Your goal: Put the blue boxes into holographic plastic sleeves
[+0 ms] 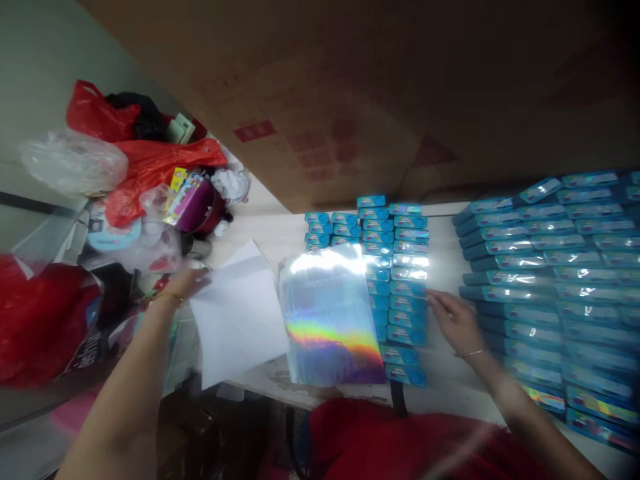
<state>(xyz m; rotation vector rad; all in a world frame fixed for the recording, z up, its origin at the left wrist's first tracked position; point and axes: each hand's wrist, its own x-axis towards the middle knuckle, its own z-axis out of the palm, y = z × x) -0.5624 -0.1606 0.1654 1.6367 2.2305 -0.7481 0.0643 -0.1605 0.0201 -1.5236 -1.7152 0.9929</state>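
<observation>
The white sheet (pixel 240 313) is pinched at its edge by the left hand (pixel 187 283), extending rightward from that grip; the right hand's (pixel 457 323) closure cannot be determined.

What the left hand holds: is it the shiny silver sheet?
No, the left hand holds a white paper sheet, and the shiny silver sheet lies beside it.

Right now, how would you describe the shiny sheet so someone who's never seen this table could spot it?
Start at the big brown cardboard box at the table's far side. Nearer the person, between the white paper at the left hand and the small blue packs, lies the shiny sheet. Unlike the plain paper, it is silvery, with a rainbow band across it.
</observation>
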